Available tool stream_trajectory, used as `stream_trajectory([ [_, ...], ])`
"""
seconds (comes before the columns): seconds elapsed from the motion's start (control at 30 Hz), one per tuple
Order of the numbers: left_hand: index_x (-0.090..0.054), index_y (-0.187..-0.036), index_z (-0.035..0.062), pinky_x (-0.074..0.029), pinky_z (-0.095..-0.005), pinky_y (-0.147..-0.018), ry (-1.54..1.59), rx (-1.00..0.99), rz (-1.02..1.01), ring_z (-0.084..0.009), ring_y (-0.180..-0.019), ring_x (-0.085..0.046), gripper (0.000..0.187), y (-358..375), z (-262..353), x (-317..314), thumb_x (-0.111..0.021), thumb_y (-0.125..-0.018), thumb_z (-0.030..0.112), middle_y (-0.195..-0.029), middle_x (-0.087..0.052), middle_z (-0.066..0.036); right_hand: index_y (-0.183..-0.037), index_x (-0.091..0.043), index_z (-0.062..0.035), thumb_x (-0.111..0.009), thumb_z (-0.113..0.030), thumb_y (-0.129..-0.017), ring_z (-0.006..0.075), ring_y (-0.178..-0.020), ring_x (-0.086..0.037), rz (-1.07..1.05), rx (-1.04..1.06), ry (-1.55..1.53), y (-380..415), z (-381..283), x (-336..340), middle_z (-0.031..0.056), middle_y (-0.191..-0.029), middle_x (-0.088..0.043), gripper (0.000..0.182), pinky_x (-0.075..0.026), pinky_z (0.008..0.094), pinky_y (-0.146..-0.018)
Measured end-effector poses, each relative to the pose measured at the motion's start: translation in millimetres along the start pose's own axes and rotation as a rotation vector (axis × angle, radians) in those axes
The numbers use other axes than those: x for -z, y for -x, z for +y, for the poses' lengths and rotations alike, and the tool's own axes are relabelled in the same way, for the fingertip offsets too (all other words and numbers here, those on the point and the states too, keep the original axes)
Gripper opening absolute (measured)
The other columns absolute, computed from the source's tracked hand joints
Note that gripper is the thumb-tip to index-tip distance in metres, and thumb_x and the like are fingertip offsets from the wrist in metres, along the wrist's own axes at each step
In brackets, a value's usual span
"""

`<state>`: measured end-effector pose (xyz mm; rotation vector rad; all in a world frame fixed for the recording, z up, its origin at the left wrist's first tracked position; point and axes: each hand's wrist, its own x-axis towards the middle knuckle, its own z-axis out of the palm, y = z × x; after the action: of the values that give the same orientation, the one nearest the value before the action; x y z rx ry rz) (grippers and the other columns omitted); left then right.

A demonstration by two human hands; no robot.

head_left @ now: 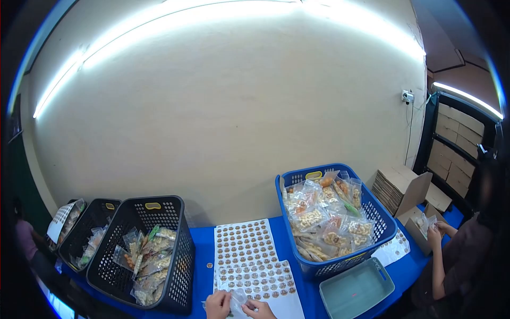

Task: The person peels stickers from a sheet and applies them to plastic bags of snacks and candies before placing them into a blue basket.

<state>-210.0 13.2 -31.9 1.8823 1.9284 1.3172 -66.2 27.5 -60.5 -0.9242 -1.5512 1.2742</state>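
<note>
At the bottom centre, my left hand [218, 305] and my right hand [257, 309] both grip a clear plastic bag [239, 301], one at each side. The bag's contents are hard to make out. Beneath and beyond my hands lie white sheets [246, 244] covered in rows of small round brown stickers. A single round sticker [209, 265] lies on the blue table cover left of the sheets.
A blue basket [390, 234] of packed snack bags stands right, with a green tray [355, 292] before it. Dark baskets [183, 255] with bags stand left. At right, a person [457, 260] holds a bag over a cardboard box [417, 228]; another person [25, 236] is far left.
</note>
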Motion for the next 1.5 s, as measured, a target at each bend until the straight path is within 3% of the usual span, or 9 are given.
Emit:
stream_trajectory([
  [0.2,-0.044,-0.067,-0.0001,-0.032,-0.027,-0.051,0.279,0.177,0.423,-0.0106,-0.055,-0.039,0.019,-34.8,-33.8,6.5,-0.044,-0.083,0.009,-0.06,-0.042,-0.003,-0.064,-0.049,-0.0009,-0.054,-0.017,-0.078,0.0119,-0.048,-0.043,-0.115,0.025,0.116,11.4,11.5,19.6,0.0067,-0.053,-0.047,0.022,-0.037,0.0286,-0.048],
  [0.37,-0.046,-0.068,0.0,-0.032,-0.0224,-0.049,0.237,0.115,-0.055,-0.0068,-0.056,-0.038,0.022,-66.7,-23.8,22.1,-0.043,-0.086,0.013,-0.058,-0.042,-0.001,-0.08,-0.057,-0.0008,-0.055,-0.018,-0.08,0.0097,-0.051,-0.045,0.159,-0.237,-0.208,18.7,29.3,37.0,0.0032,-0.06,-0.052,0.017,-0.039,0.0272,-0.049],
  [0.57,-0.054,-0.072,0.0011,-0.038,-0.0241,-0.056,0.459,0.174,-0.571,-0.0105,-0.061,-0.046,0.019,-49.1,-32.3,-52.4,-0.053,-0.081,0.018,-0.063,-0.051,-0.003,-0.115,-0.047,-0.0112,-0.067,-0.023,-0.07,0.0246,-0.105,-0.041,0.308,0.325,0.38,-5.4,37.2,45.5,0.0096,-0.109,-0.048,0.051,-0.037,0.0355,-0.079],
  [0.8,-0.051,-0.108,0.0008,-0.041,-0.0288,-0.08,0.438,0.192,-0.768,-0.0199,-0.095,-0.053,0.034,-59.1,-31.5,-78.9,-0.044,-0.087,0.027,-0.106,-0.055,-0.011,-0.074,-0.062,-0.0111,-0.064,-0.02,-0.07,0.0236,-0.086,-0.051,0.258,0.567,0.494,-25.1,-39.1,64.5,0.0046,-0.081,-0.057,0.01,-0.031,0.0398,-0.079],
  [0.93,-0.053,-0.105,0.0018,-0.042,-0.0299,-0.079,0.463,-0.134,-0.606,-0.0202,-0.092,-0.054,0.027,-63.3,21.3,-32.5,-0.045,-0.086,0.019,-0.098,-0.057,-0.011,-0.075,-0.06,-0.0082,-0.063,-0.021,-0.072,0.0171,-0.075,-0.054,0.255,0.456,0.567,-35.1,-32.2,85.1,0.0017,-0.074,-0.057,0.014,-0.032,0.0344,-0.076],
  [1.17,-0.056,-0.087,-0.002,-0.046,-0.0256,-0.06,0.496,0.06,-0.392,-0.0164,-0.073,-0.059,0.013,-34.9,35.8,-32.9,-0.055,-0.08,0.008,-0.072,-0.058,-0.011,-0.068,-0.056,-0.0082,-0.063,-0.023,-0.072,0.0162,-0.073,-0.053,0.192,0.393,0.484,-32.7,-34.6,74.6,0.0004,-0.07,-0.056,0.017,-0.027,0.0354,-0.077],
  [1.27,-0.057,-0.073,0.0005,-0.041,-0.0259,-0.046,0.222,-0.299,-0.072,-0.017,-0.051,-0.054,0.008,-34.1,36.3,-25.0,-0.057,-0.077,0.008,-0.058,-0.052,-0.009,-0.068,-0.056,-0.0059,-0.064,-0.024,-0.071,0.0162,-0.074,-0.053,0.136,0.276,0.351,-26.3,-25.5,58.2,0.0021,-0.07,-0.056,0.02,-0.032,0.032,-0.073],
  [1.37,-0.057,-0.079,0.0014,-0.043,-0.0248,-0.058,0.298,0.1,-0.166,-0.0122,-0.065,-0.055,0.012,-24.3,30.1,-14.6,-0.054,-0.081,0.013,-0.065,-0.055,-0.007,-0.062,-0.054,-0.0038,-0.065,-0.017,-0.069,0.0226,-0.059,-0.049,0.29,0.392,0.385,-19.1,-31.5,32.5,0.0092,-0.061,-0.049,0.019,-0.037,0.0331,-0.06],
  [1.5,-0.052,-0.065,0.0028,-0.034,-0.028,-0.055,0.111,-0.193,0.198,-0.017,-0.056,-0.045,0.012,-27.5,33.1,-7.6,-0.059,-0.072,0.009,-0.059,-0.049,-0.006,-0.059,-0.048,-0.001,-0.063,-0.014,-0.069,0.0214,-0.056,-0.048,0.167,0.191,0.071,-11.4,-40.5,17.2,0.011,-0.058,-0.046,0.022,-0.038,0.0322,-0.054],
])
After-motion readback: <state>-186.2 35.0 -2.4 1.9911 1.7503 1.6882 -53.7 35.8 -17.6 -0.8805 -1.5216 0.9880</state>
